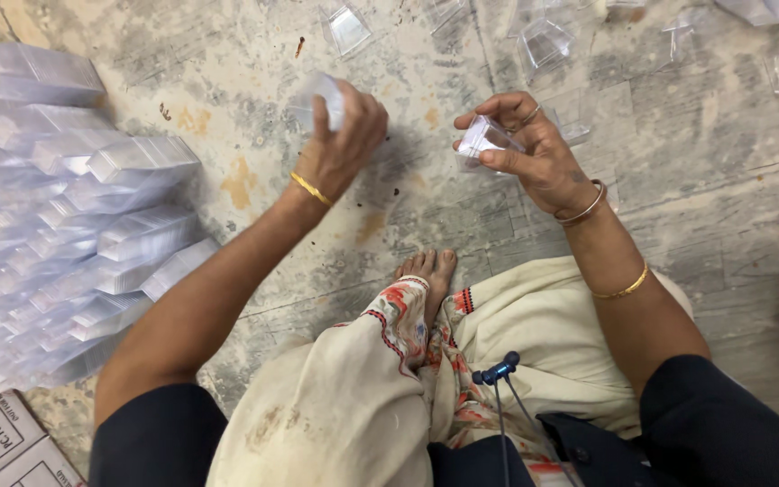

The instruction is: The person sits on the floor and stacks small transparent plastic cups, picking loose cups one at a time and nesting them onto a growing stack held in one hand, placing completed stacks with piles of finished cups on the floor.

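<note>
A small clear plastic box piece (482, 140) sits pinched between thumb and fingertips of the right hand (534, 158), raised above the stained concrete floor (678, 162), while the left hand (344, 135) is curled around a second clear plastic piece (322, 99). Mating the two cleanly probably calls for squaring their edges before pressing. Long stacks of nested clear plastic trays (65, 234) lie at the left, and loose clear pieces (543, 41) lie scattered ahead.

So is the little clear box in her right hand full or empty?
Empty. The clear box in the right hand is see-through, with nothing visible inside.
</note>
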### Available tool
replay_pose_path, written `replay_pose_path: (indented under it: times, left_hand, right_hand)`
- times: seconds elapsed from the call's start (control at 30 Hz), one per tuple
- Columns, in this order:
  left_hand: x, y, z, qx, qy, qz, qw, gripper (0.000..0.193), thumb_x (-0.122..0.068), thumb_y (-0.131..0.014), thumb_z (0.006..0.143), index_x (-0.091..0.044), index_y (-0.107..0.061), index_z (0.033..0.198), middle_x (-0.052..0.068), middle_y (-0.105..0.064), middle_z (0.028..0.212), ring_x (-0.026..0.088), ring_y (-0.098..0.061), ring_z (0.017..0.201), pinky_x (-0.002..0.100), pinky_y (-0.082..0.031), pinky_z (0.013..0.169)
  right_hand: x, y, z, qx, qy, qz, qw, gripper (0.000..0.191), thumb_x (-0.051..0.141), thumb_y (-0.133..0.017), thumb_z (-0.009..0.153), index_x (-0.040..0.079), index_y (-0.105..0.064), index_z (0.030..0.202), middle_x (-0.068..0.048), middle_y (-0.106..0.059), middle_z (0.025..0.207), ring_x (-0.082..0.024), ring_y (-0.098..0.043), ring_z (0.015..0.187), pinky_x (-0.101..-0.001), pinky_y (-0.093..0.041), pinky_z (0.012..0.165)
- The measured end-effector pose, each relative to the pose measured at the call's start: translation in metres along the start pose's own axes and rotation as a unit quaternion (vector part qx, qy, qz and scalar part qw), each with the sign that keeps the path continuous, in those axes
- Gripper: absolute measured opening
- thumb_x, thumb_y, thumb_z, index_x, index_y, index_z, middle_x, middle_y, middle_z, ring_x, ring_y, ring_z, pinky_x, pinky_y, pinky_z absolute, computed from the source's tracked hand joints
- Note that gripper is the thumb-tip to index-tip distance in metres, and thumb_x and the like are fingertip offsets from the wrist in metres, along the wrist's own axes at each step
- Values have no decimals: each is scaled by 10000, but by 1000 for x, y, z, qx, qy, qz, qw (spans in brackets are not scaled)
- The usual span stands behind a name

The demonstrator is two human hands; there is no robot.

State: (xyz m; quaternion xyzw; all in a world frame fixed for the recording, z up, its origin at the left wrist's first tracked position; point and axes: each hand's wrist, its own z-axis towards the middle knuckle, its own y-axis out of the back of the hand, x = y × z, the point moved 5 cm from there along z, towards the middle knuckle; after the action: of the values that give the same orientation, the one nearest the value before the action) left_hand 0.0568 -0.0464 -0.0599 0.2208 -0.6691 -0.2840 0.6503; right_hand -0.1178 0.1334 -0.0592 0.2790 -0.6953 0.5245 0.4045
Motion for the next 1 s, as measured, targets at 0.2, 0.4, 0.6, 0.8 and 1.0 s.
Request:
replay_pose_path:
  times: [0.2, 0.4, 0.6, 0.8, 1.0]
  left_hand:
    - [35, -78, -50, 92, 321, -572, 749, 753, -271, -924, 742, -169, -553, 1389, 100, -484, 1340, 340, -448, 1271, 569, -407, 1036]
    - [11, -104, -141, -153, 493, -757, 402, 865, -117, -902, 913, -102, -294, 1529, 115, -431, 1471, 262, -513, 1368, 410, -456, 1198]
    - [-8, -121, -202, -170, 632, -617, 438, 881, -155, -896, 938, -78, -270, 1553, 179, -429, 1520, 301, -522, 1379, 421, -468, 1182]
    - [-2, -121, -239, -154, 798, -434, 389, 894, -217, -905, 882, -44, -281, 1498, 175, -466, 1424, 306, -536, 1285, 417, -506, 1061]
    - [-43, -84, -189, -144, 815, -505, 245, 714, -177, -818, 876, -30, -421, 1451, 172, -473, 1313, 303, -497, 1168, 393, -521, 974]
  right_hand:
    - [-1, -1, -3, 5, 6, 14, 1000, 454, 0, -686, 979, 119, -488, 1370, -147, -599, 1413, -264, -643, 1292, -418, -532, 1138]
    - [-2, 0, -5, 13, 10, 13, 1000, 449, -11, -676, 988, 123, -491, 1374, -144, -594, 1424, -263, -625, 1307, -420, -518, 1154]
    - [-3, 6, -5, 11, 9, 12, 1000, 458, -13, -675, 980, 123, -486, 1375, -141, -594, 1420, -271, -624, 1317, -422, -512, 1163]
    - [-4, 11, -4, 6, 25, -4, 1000, 484, -11, -693, 986, 120, -472, 1397, -143, -597, 1397, -263, -614, 1321, -422, -513, 1184]
    - [8, 38, -10, -97, 80, -35, 991, 639, 30, -757, 972, 132, -387, 1483, -143, -600, 1351, -268, -662, 1220, -396, -592, 1065]
